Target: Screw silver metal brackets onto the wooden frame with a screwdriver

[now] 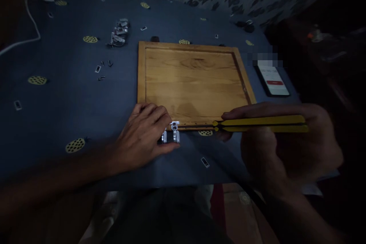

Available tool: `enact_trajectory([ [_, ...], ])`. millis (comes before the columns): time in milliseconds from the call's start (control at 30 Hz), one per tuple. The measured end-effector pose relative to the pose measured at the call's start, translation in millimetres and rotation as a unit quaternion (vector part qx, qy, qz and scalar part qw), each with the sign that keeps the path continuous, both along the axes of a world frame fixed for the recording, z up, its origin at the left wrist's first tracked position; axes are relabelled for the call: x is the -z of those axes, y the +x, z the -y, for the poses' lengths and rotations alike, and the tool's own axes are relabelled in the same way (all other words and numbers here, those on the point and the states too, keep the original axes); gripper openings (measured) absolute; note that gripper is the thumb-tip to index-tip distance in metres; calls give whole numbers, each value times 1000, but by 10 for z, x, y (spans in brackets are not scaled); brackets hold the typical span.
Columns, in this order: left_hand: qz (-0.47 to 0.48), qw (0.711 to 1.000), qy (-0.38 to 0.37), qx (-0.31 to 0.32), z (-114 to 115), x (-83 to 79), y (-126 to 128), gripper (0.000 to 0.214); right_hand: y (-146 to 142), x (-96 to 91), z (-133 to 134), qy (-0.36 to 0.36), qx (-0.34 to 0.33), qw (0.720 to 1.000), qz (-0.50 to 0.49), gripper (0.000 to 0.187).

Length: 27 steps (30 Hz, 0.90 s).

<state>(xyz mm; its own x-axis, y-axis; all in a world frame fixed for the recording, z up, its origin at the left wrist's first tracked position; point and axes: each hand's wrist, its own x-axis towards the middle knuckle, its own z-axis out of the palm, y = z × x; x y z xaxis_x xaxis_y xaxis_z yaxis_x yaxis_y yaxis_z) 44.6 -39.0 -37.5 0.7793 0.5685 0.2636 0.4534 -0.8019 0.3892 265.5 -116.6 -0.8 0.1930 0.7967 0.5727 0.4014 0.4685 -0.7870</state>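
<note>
A framed wooden panel (188,84) lies flat on the cloth-covered table. At its near edge my left hand (144,131) is closed round a silver metal hinge (175,126), with the thumb below it and the fingers over the wood. My right hand (288,141) grips a screwdriver (260,124) by its yellow and black handle. The shaft runs level to the left along the panel's near edge, and its tip meets the hinge, or nearly so; I cannot tell which. Small dark holes show along that edge.
Several more metal hinges (119,32) lie in a heap at the back left. Loose screws (110,63) are scattered nearer. A phone (273,78) with a lit screen rests right of the panel. A white cable (36,26) curves at far left; a dark object (248,26) lies behind.
</note>
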Motion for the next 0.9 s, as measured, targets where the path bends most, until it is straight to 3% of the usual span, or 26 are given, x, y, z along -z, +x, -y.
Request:
enact_trajectory([
  [467, 7, 1000, 2, 3, 5, -5, -6, 34, -12, 71, -2, -15, -9, 999, 27, 19],
  [667, 10, 1000, 2, 4, 4, -11, 1, 33, 12, 12, -12, -21, -24, 996, 80, 23],
  [900, 6, 1000, -7, 15, -3, -13, -27, 40, -43, -253, -110, -68, -151, 972, 165, 14],
])
